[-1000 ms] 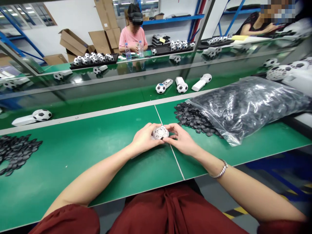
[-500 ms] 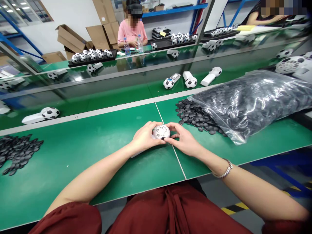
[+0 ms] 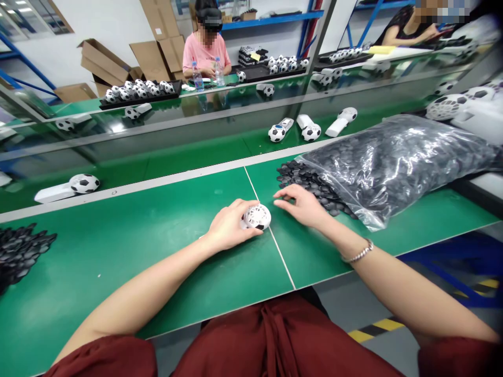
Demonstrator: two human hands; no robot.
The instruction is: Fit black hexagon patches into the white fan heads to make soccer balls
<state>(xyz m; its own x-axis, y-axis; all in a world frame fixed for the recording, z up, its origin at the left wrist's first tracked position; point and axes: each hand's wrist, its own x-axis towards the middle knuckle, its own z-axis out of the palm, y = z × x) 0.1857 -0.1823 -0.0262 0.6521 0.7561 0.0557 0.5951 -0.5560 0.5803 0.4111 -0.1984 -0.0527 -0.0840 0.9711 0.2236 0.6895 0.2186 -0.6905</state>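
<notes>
A white ball-shaped pc. (image 3: 258, 216) w/ openwork top is gripped in the L hand (image 3: 228, 226) over the green tabletop (image 3: 173, 230), fingers clamped on its far side & thumb on the near side. The R hand (image 3: 305, 207) is held just beside it, not touching, w/ fingers curled & tips nr the thumb; whether anything's pinched btwn them can't be told. Beyond that hand, loose black pcs. (image 3: 294, 175) are spread by a clear plastic bag (image 3: 396, 162), also filled w/ black pcs.
</notes>
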